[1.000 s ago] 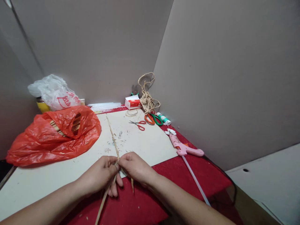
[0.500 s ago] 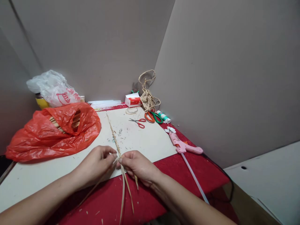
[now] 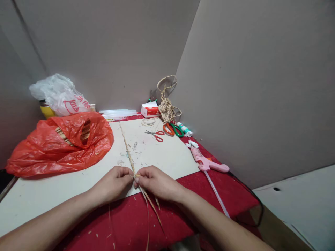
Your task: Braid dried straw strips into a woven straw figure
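Moved left hand point(image 3: 117, 182) in closer to right hand point(image 3: 155, 183) since the earlier frame. Pinching near end of braid point(image 3: 127, 149), laid lengthwise along board point(image 3: 167, 158), between thumb and fingertips of each; angled inward from both sides, with loose strands point(image 3: 153, 205) trailing below.

On the red-covered surface point(image 3: 235, 190), a white board point(image 3: 167, 153), with small red-handled scissors point(image 3: 158, 136) on it, blades toward nine o'clock. Clockwise about the scissors: at nine, a crumpled red plastic bag point(image 3: 52, 153); between nine and ten, a white plastic bag point(image 3: 61, 97) with red print; at ten, clear sticks point(image 3: 117, 113); near twelve, a red-and-white box point(image 3: 151, 111); at one, a bundle of cord point(image 3: 165, 109); towards three, a green-and-white tube point(image 3: 184, 129); at four, a pink glue gun point(image 3: 206, 164).
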The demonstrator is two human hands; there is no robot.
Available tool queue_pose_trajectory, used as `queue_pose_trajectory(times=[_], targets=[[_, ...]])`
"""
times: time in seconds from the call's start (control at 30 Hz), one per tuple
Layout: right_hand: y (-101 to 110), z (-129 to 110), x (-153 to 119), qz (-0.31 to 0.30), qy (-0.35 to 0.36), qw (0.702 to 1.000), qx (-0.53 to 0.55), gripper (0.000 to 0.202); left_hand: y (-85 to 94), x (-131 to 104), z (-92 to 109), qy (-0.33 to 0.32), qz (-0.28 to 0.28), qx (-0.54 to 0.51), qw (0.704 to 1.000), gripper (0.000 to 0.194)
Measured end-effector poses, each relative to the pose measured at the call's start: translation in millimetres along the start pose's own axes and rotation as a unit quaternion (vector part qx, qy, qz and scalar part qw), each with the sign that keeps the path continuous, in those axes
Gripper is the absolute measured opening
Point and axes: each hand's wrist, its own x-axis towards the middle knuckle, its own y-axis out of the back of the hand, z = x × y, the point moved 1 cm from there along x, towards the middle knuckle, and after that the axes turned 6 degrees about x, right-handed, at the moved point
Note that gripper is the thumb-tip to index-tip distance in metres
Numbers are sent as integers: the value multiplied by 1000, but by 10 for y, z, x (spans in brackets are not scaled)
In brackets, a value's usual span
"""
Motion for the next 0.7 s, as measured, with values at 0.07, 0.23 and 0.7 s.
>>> queue_pose_trajectory(times=[0.07,0.23,0.7], targets=[[6,-12,-2,5,11,999,-47,22,5,4,12,5,-4,4,1000,25],[-4,-42,-4,20,53,986,-157,23,14,3,-2,11,15,40,999,25],[-23,-172,-179,82,53,929,-357,26,1,9,-42,18,11,40,999,29]])
